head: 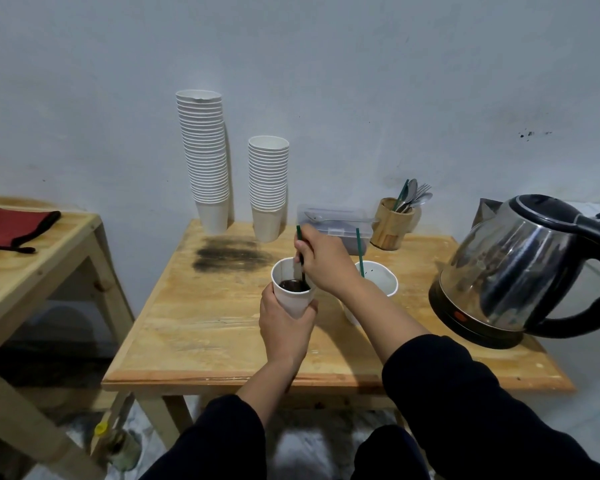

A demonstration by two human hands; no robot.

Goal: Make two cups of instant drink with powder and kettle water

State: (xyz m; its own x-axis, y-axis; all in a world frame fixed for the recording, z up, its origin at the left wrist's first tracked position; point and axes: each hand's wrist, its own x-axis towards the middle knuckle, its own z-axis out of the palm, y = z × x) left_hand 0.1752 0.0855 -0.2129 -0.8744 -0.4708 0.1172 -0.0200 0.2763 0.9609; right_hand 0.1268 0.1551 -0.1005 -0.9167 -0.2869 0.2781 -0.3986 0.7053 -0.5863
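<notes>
My left hand (284, 327) grips a white paper cup (293, 292) of dark drink, lifted slightly above the wooden table (205, 334). My right hand (323, 261) pinches a green stir stick (300, 252) whose lower end dips into that drink. A second white cup (381, 280) stands just to the right, partly behind my right forearm, with another green stick (360, 251) leaning in it; its contents are hidden. A steel kettle (513, 268) with a black handle sits on its base at the table's right. A clear plastic powder box (336, 223) lies behind my right hand.
Two stacks of white paper cups (205, 161) (268, 185) stand at the back against the wall. A wooden holder with spoons and forks (394, 223) is beside the box. A second wooden table (32, 265) with a red cloth (11, 226) stands on the left.
</notes>
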